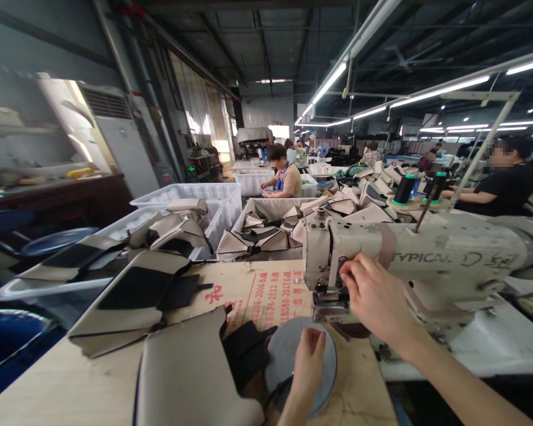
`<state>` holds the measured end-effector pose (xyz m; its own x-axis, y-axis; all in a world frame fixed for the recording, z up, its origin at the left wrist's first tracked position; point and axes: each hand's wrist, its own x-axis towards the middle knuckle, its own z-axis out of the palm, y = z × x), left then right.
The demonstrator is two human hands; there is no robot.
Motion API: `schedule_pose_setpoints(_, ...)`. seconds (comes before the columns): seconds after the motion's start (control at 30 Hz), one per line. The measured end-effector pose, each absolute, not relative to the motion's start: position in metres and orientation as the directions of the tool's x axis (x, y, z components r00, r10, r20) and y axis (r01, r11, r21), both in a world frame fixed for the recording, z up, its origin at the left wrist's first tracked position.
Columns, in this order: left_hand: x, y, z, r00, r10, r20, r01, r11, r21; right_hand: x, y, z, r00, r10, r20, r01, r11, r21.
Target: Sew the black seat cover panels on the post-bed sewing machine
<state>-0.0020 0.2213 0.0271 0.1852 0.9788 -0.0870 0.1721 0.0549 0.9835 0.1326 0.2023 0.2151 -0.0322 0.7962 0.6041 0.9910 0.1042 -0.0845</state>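
Note:
My right hand (pixel 375 296) is raised at the head of a cream sewing machine (pixel 444 257), its thumb and fingertips pinched together close to the needle-side fittings. Lower down, my left hand (pixel 308 361) is closed in a pinch in front of a grey round disc (pixel 282 355). Whatever either pinch holds is too fine to make out. Beside my left hand lies a beige and black sewn piece (pixel 186 367) with a dark flap. Another beige piece with a black panel (pixel 128 296) rests farther left on the wooden tabletop (pixel 39 384).
White plastic bins (pixel 231 192) full of similar beige and black pieces stand beyond the table. Black thread cones (pixel 404 189) sit above the machine. One co-worker (pixel 288 177) sits ahead, another (pixel 506 183) to the right. A blue tub (pixel 13 340) is at lower left.

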Motion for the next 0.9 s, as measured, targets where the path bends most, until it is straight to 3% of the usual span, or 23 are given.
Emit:
schedule_pose_setpoints(0.17, 0.012, 0.219, 0.028, 0.292, 0.938, -0.189, 0.057, 0.180, 0.982, 0.122, 0.191, 0.204, -0.133, 0.812, 0.568, 0.991, 0.107, 0.080)
schedule_pose_setpoints(0.23, 0.007, 0.215, 0.035, 0.302, 0.937, -0.178, 0.040, 0.174, 0.984, 0.125, 0.184, 0.195, -0.142, 0.819, 0.556, 0.990, 0.112, 0.087)
schedule_pose_setpoints(0.4, -0.021, 0.210, 0.054, 0.180, 0.983, -0.030, 0.084, 0.015, 0.996, 0.148, 0.167, 0.170, -0.098, 0.849, 0.520, 0.987, 0.152, -0.061)
schedule_pose_setpoints(0.47, -0.027, 0.211, 0.057, 0.146, 0.989, 0.029, 0.081, -0.041, 0.996, 0.154, 0.163, 0.163, -0.159, 0.874, 0.460, 0.970, 0.225, -0.093)
schedule_pose_setpoints(0.57, -0.026, 0.212, 0.055, 0.158, 0.986, -0.058, -0.047, 0.066, 0.997, 0.157, 0.159, 0.160, -0.276, 0.877, 0.394, 0.934, 0.342, -0.106)
schedule_pose_setpoints(0.73, -0.016, 0.210, 0.043, 0.343, 0.901, -0.266, -0.281, 0.369, 0.886, 0.170, 0.153, 0.170, -0.216, 0.780, 0.587, 0.923, 0.359, -0.137)
schedule_pose_setpoints(0.8, -0.018, 0.206, 0.043, 0.344, 0.901, -0.264, -0.334, 0.380, 0.862, 0.177, 0.150, 0.175, -0.309, 0.746, 0.589, 0.870, 0.473, -0.143)
schedule_pose_setpoints(0.9, -0.028, 0.200, 0.052, 0.213, 0.958, -0.191, -0.399, 0.264, 0.878, 0.185, 0.147, 0.180, -0.431, 0.755, 0.494, 0.786, 0.583, -0.205)
